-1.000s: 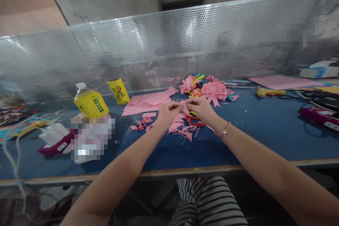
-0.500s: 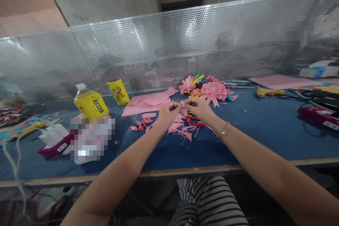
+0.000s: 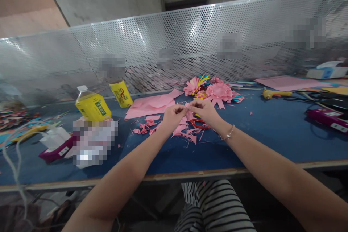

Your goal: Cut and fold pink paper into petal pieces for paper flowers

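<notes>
My left hand (image 3: 174, 116) and my right hand (image 3: 203, 111) meet fingertip to fingertip over the table, both pinched on a small piece of pink paper (image 3: 188, 114). Its exact shape is largely hidden by my fingers. Red-handled scissors (image 3: 199, 124) lie just under my right hand, their blades out of sight. Pink paper scraps (image 3: 187, 132) are scattered below both hands, and small cut pink pieces (image 3: 144, 127) lie to the left. Behind my right hand sits a heap of pink paper flowers (image 3: 219, 92) with yellow and blue strips.
Pink sheets (image 3: 152, 103) lie behind my left hand. A yellow drink bottle (image 3: 94, 105), a yellow packet (image 3: 121, 94) and a purple power strip (image 3: 56, 151) stand left. On the right are a yellow glue gun (image 3: 276, 94) and another purple power strip (image 3: 327, 119). A perforated metal screen (image 3: 146, 43) bounds the back.
Almost nothing differs. Both hands keep pinching the pink paper at the same spot; the view has shifted very slightly.
</notes>
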{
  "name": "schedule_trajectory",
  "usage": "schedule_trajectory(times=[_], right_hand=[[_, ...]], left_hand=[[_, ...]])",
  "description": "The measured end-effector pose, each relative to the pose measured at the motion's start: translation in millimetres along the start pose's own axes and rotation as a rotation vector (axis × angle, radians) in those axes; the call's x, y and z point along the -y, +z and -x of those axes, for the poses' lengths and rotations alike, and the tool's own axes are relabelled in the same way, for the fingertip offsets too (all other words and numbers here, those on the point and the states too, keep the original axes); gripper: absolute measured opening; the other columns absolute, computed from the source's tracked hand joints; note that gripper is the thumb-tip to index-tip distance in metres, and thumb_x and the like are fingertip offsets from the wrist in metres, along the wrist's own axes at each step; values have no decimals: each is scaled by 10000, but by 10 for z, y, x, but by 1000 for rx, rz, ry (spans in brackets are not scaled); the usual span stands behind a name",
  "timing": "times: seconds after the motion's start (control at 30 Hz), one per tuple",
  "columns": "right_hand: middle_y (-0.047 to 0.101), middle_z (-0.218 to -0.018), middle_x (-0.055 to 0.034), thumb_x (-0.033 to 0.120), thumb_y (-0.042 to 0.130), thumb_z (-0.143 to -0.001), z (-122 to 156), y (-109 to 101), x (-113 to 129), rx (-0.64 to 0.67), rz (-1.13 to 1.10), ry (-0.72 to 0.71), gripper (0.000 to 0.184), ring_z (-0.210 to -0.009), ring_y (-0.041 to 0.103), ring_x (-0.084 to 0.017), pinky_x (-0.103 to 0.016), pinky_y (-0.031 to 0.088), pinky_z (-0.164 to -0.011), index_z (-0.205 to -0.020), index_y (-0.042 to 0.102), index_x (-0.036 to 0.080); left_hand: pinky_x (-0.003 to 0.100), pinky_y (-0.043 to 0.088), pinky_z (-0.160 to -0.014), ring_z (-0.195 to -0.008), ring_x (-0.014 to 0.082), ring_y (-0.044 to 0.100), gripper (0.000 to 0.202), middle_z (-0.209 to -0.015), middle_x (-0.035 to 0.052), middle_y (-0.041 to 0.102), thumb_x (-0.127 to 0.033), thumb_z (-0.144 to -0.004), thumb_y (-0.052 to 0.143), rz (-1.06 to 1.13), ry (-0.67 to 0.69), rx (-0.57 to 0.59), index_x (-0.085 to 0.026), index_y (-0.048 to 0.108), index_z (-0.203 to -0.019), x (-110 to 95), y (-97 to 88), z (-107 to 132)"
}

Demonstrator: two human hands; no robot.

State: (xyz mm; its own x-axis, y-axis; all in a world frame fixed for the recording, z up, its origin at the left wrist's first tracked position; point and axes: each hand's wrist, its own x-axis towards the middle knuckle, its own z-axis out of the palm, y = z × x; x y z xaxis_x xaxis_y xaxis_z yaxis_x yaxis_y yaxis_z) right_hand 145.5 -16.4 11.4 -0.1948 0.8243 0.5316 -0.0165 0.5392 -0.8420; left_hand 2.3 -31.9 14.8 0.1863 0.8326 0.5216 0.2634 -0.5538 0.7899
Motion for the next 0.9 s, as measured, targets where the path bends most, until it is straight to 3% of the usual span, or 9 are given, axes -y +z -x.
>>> schedule_trajectory(times=[0.27, 0.4, 0.5, 0.57, 0.77, 0.9], right_hand=[[442, -522, 47, 285, 550, -651, -15, 45, -15, -64, -140, 59, 135, -472, 403, -64, -210, 357, -468, -594, 494, 176], [481, -603, 33, 307, 529, -658, -50, -28, -34, -122, -176, 164, 142, -524, 443, -70, -199, 375, -470, -610, 488, 179], [524, -665, 18, 235, 557, -600, -36, -38, -10, 11, -188, 287, 105, -589, 495, -89, -215, 414, -512, -685, 534, 178], [550, -711, 15, 179, 560, -567, -11, -13, 15, 111, -244, 333, 190, -617, 524, -98, -240, 441, -560, -757, 548, 184], [572, -726, 8, 175, 587, -565, -4, 30, -21, 110, -286, 259, 249, -631, 544, -88, -251, 452, -627, -812, 562, 170], [575, -680, 9, 160, 538, -595, -52, -15, -98, 88, -111, 128, 161, -611, 531, -92, -252, 438, -606, -754, 562, 163]], left_hand=[[226, 368, -534, -538, 92, 483, 181, -579, 20, 577, -297, -691, 526, 50, -30, 7, -135, 577, -629, 42, 13, -19], [230, 392, -570, -562, 90, 491, 178, -589, 14, 573, -304, -690, 532, 118, -30, -25, -137, 576, -647, 72, 11, -31], [224, 401, -576, -587, 87, 500, 175, -639, 9, 578, -315, -668, 561, 200, -29, -80, -145, 588, -701, 110, 0, -57], [217, 400, -560, -572, 79, 491, 184, -661, 5, 577, -320, -647, 583, 225, -30, -112, -149, 592, -715, 129, -10, -72], [239, 437, -583, -538, 74, 519, 202, -684, -8, 569, -325, -624, 603, 334, -80, -113, -153, 577, -727, 111, -12, -74], [276, 450, -680, -625, 103, 558, 194, -651, 1, 581, -321, -612, 611, 430, -90, -78, -143, 583, -684, 109, 11, -68]])
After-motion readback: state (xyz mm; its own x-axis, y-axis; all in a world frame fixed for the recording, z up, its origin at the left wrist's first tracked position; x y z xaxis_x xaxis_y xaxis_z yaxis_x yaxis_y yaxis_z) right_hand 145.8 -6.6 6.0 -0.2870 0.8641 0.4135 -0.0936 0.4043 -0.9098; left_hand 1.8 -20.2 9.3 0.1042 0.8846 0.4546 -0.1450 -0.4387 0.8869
